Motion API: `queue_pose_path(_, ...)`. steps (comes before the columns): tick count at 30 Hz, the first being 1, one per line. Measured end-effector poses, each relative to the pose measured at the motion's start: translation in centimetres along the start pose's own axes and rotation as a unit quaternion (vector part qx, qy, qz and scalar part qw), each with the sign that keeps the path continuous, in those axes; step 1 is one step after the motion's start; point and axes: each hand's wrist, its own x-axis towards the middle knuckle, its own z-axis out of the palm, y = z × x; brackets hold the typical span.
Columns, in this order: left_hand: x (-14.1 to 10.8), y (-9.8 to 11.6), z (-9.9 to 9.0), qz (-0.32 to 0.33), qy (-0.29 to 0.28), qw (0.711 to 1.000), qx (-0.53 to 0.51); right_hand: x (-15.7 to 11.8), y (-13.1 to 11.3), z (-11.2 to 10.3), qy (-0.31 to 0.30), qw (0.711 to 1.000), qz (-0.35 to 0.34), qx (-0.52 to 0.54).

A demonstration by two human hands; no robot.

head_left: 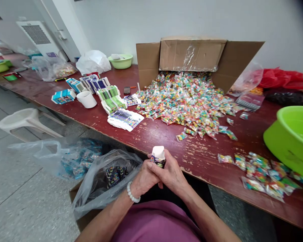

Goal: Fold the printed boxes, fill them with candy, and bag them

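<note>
Both my hands close round a small printed carton (158, 160) at the table's near edge, its white flap standing up at the top. My left hand (146, 178), with a pale bead bracelet at the wrist, wraps it from the left. My right hand (173, 173) grips it from the right, thumb across the front. Ahead on the table lies a stack of flat printed cartons (126, 119), with green cartons (111, 99) behind it. A big heap of wrapped candies (187, 104) spills from a cardboard box (192, 55) lying on its side.
Right of me sit a smaller group of wrapped candies (264, 174) and a green basin (290, 134). A white cup (86, 99) stands among the cartons. Below the table edge, a box lined with a clear bag (91, 191) holds dark printed packs. A white stool (27, 119) is farther left.
</note>
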Motion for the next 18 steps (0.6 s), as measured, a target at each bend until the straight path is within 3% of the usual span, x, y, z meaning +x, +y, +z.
queue_pose_path(4, -0.1, 1.2, 0.9, -0.053, 0.002, 0.992, -0.118, 0.1, 0.2, -0.9, -0.090, 0.988, 0.053, 0.117)
queue_pose_path(6, -0.1, 1.6, 0.8, -0.065, 0.002, 0.985, -0.158, 0.2, 0.6, -1.4, -0.094, 0.984, 0.046, 0.145)
queue_pose_path(10, -0.3, 1.5, -0.4, -0.043, -0.001, 0.987, -0.153, 0.7, 1.4, -2.2, -0.048, 0.991, -0.001, 0.127)
queue_pose_path(13, -0.6, 1.2, -0.9, 0.002, 0.049, 0.989, -0.138, 1.1, 1.8, -2.4, -0.041, 0.995, -0.013, 0.085)
queue_pose_path(18, -1.2, 1.7, 0.1, 0.037, 0.123, 0.977, -0.172, 1.1, 2.4, -0.9, 0.101, 0.983, -0.025, 0.151)
